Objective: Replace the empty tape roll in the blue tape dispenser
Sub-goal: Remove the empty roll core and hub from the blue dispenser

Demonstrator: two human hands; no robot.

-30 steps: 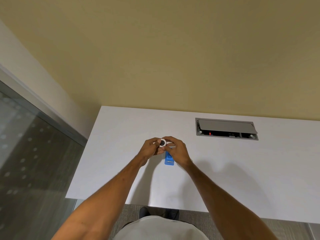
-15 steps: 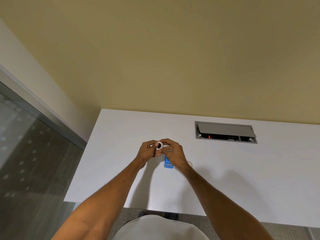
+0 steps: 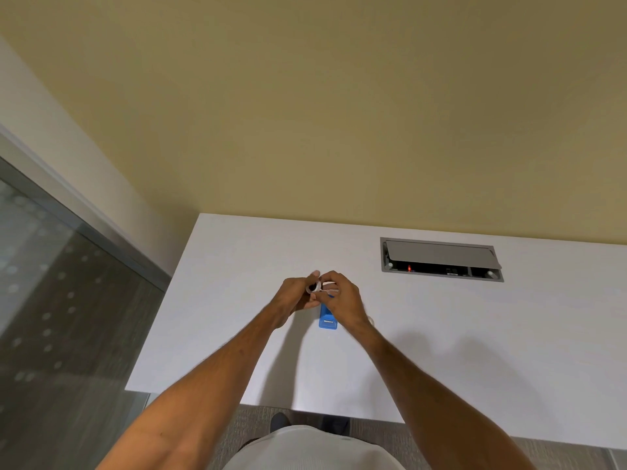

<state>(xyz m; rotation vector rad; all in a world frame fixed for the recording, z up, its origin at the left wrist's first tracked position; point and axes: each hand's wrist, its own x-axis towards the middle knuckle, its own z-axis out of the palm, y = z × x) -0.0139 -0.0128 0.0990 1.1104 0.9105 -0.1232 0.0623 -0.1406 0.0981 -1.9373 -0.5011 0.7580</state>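
A small white tape roll [image 3: 315, 286] with a dark centre hole is held between both hands above the white table [image 3: 441, 334]. My left hand [image 3: 294, 295] grips its left side. My right hand [image 3: 341, 296] pinches it from the right with fingertips. The blue tape dispenser [image 3: 327, 318] lies flat on the table just below and between the hands, its far end hidden under my right hand. A small pale ring-like object [image 3: 371, 321] peeks out at my right wrist; most of it is hidden.
A grey cable box [image 3: 441, 259] with a half-open lid is set into the table at the back right. A beige wall rises behind the table. A glass partition [image 3: 51, 300] stands to the left. The table's near edge is close to my body.
The roll has tilted in my fingers, and both hands have shifted slightly over the dispenser. The view has tipped up a little, so the table sits lower in the picture.
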